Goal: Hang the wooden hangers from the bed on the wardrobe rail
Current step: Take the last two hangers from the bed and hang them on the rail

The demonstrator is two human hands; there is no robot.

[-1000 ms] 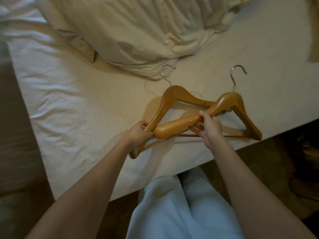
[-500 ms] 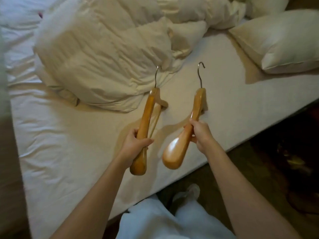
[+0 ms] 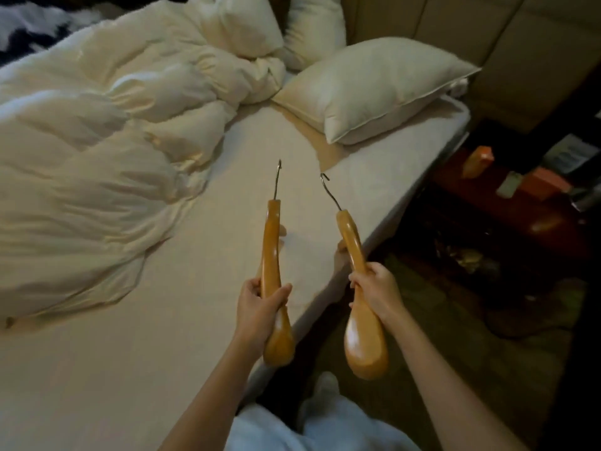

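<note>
The left hanger [image 3: 271, 249] and right hanger [image 3: 353, 245] are glowing honey-orange, hooks [image 3: 277, 180] grey. At ten o'clock the duvet [image 3: 97, 157] is looking plain cream, the sheet [image 3: 162, 320] pale beige; at three o'clock a box [image 3: 478, 161] is showing orange.

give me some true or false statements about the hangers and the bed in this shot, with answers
1. The left hand grips the left hanger. True.
2. The right hand holds nothing. False: it grips the right hanger.
3. The two hangers are apart, not touching. True.
4. The pillow lies on the floor. False: it lies on the bed.
5. A crumpled duvet lies on the bed. True.
6. Both hangers hang on a wardrobe rail. False: both are in the hands, and no rail is in view.
</note>
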